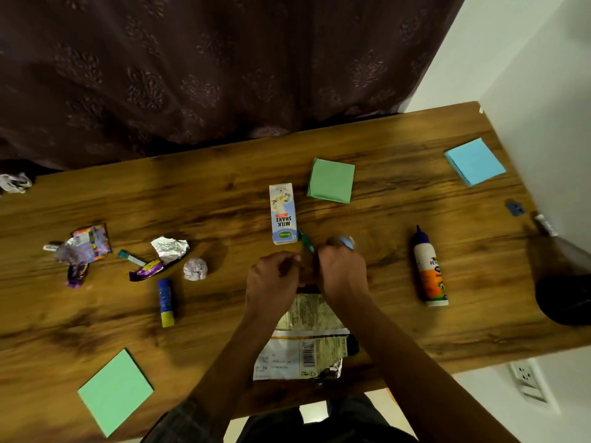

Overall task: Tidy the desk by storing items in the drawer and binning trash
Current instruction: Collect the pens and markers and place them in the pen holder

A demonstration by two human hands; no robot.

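Observation:
Both my hands are fisted side by side at the middle of the wooden desk (399,193). My right hand (342,270) is closed around a green pen (305,242) whose tip pokes out towards the milkshake carton (283,214); a small blue item (348,242) shows at its knuckles. My left hand (273,278) has its fingers curled tight; whether anything is inside is hidden. Under my wrists lies a torn snack wrapper (303,343). Trash lies at left: a foil wrapper (169,247), a purple wrapper (145,271), a paper ball (195,269) and a colourful wrapper (86,246).
A glue stick (165,302) lies left of my hands, a glue bottle (430,276) on the right. Green sticky pads (331,181) (115,391), a blue pad (475,161) and a small blue sharpener (514,207) sit on the desk. A dark round object (563,298) is at the right edge.

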